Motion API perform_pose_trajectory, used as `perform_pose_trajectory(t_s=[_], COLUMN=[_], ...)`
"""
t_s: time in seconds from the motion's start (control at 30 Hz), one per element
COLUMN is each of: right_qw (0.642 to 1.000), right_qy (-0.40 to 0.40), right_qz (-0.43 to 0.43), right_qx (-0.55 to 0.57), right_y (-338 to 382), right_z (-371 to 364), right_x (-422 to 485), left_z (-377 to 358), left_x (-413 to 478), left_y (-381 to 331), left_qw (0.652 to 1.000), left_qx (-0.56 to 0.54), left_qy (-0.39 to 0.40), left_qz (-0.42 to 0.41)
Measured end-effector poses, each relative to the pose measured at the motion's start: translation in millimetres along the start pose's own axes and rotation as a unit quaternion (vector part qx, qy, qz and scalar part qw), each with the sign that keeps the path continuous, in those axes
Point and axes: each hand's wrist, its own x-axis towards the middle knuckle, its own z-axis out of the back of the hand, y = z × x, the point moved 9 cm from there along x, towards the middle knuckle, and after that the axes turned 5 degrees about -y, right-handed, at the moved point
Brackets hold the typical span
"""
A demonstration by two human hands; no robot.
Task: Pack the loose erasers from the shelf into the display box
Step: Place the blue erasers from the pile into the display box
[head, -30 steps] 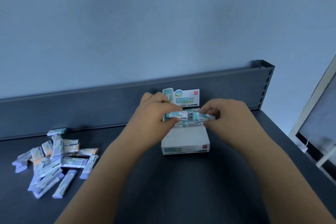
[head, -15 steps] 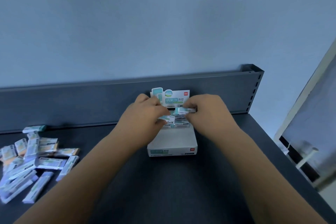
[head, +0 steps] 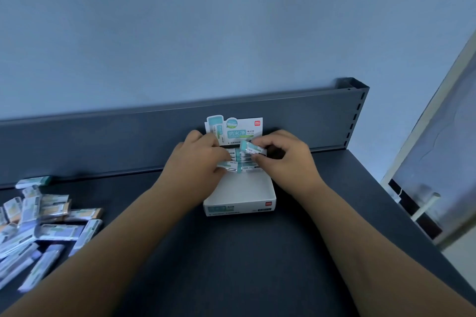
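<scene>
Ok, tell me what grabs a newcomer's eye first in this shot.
First, the two hands meeting over the white display box at the middle of the dark shelf: the left hand and the right hand each pinch an eraser above the rows already packed at the back. Next, the heap of loose erasers at the shelf's far left.

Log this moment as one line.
left hand: holds eraser at box | right hand: holds eraser above box | loose pile: remaining
</scene>
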Motion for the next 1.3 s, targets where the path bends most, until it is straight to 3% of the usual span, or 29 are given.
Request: perform_pose_trajectory(t_s=[0.47,0.7,0.9,1.07,1.3], right_qw=[1.000,0.999,0.999,0.993,0.992], right_qy=[-0.008,0.005,0.010,0.015,0.035], right_qz=[0.009,0.037,0.040,0.080,0.069], right_qx=[0.027,0.002,-0.030,-0.082,-0.097], right_y=[-3.4,0.9,-1.3,1.4,-2.6], right_z=[2.3,1.6,-2.1,-5.0,-7.2], right_x=[0.1,-3.6,-3.5,-4.2,-7.0], left_z=[0.6,-8.2,-5.0,-5.4,-4.5], left_x=[-5.1,-5.6,-8.3,-9.3,-11.4], left_y=[-6.7,-9.6,-4.0,-4.4,-3.5], left_qw=[0.996,0.994,0.996,0.997,0.994], left_qx=[0.064,0.106,0.043,0.031,0.031], left_qy=[-0.064,-0.035,-0.073,-0.070,-0.103], left_qz=[0.010,-0.001,0.020,0.019,0.014])
